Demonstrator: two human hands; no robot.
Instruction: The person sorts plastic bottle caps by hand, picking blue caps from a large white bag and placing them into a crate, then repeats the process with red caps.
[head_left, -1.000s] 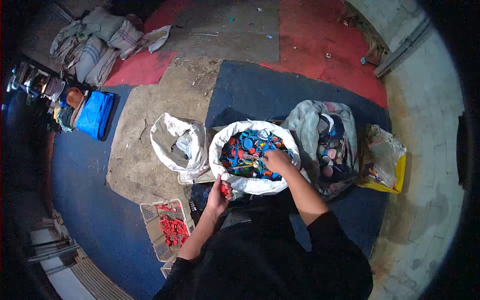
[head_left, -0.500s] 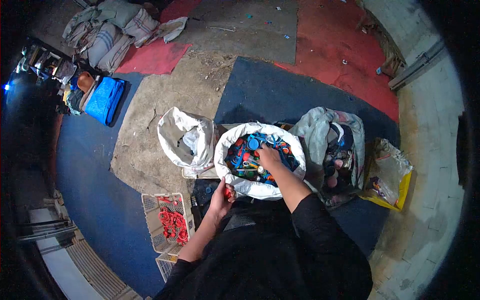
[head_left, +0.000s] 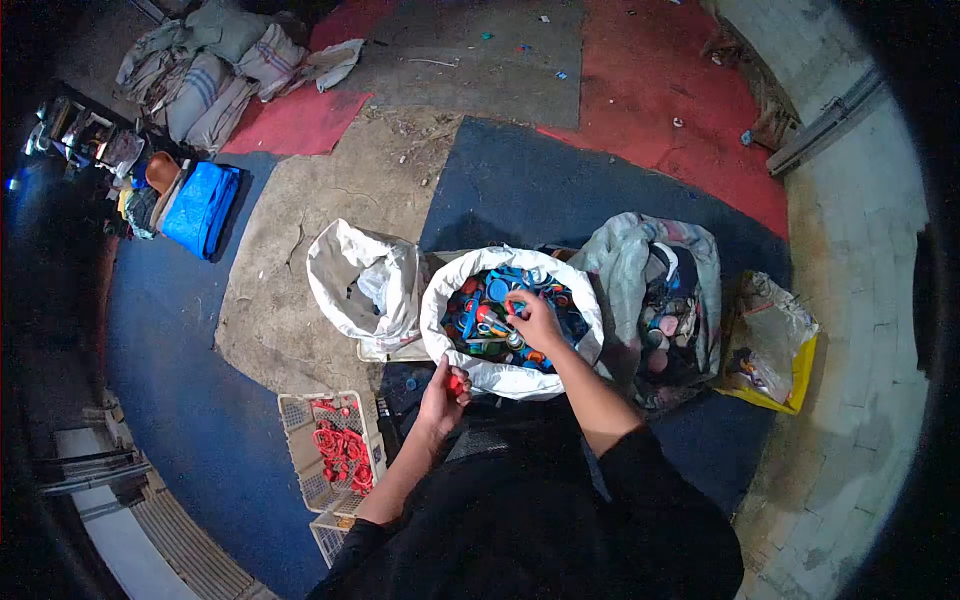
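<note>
A white sack [head_left: 440, 300] with a rolled rim stands in front of me, filled with mixed plastic caps [head_left: 468, 318] in blue, red, green and other colours. Over the caps is my right hand [head_left: 538, 324], its thumb and fingers pinched on a small red plastic cap [head_left: 513, 300]. By the sack's near left rim, my left hand [head_left: 440, 398] is curled around a red cap [head_left: 456, 384]; whether more lie in that palm is hidden. A cream plastic crate [head_left: 292, 425] with red plastic pieces [head_left: 343, 452] sits to the lower left.
Left of the caps sack stands another white sack [head_left: 328, 290] with a clear plastic bag inside. To the right are a greyish sack [head_left: 610, 260] of mixed items and a yellow-edged bag [head_left: 800, 370]. A folded blue tarp [head_left: 203, 210] and stuffed sacks [head_left: 200, 95] lie farther left.
My right hand has lifted slightly out of the caps, and a red cap now shows in its fingers. My left hand stays by the rim. The whole view has shifted slightly.
</note>
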